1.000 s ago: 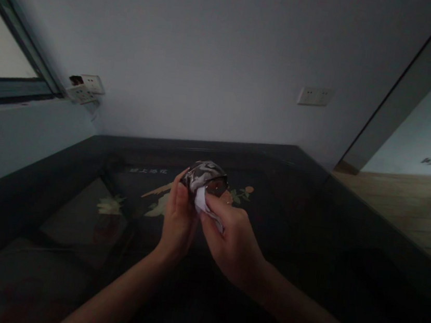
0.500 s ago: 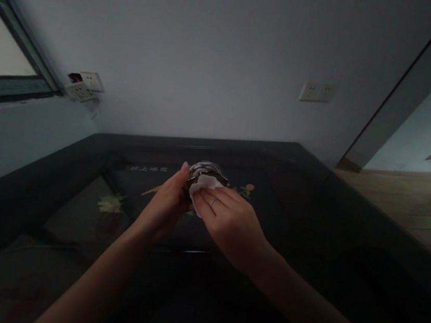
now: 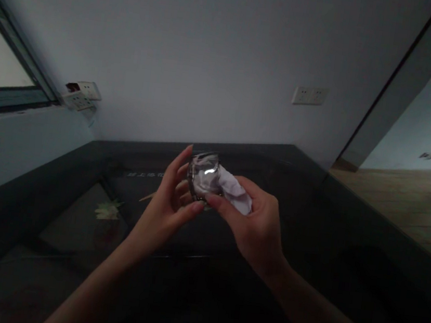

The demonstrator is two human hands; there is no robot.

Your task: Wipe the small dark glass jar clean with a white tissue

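Shiny object (image 3: 203,172), maybe glass, too dark to tell, above dark table (image 3: 294,192); left hand (image 3: 166,208) fingers spread, gripping its side; right hand (image 3: 257,224) fingers clamped on white cloth (image 3: 237,193); hard rubbing against light grip could make slip

The small rounded object (image 3: 203,173) is smooth and highly glossy, throwing back a bright highlight, though whether it is glass or polished metal cannot be told; the crumpled white wad (image 3: 237,193) against it looks soft and matt, like tissue or thin cloth. The black tabletop (image 3: 292,202) is sleek and mirror-like, while the wall (image 3: 210,77) looks matt and smooth, its socket plates (image 3: 310,96) plastic, and the floor (image 3: 395,202) wood-like.
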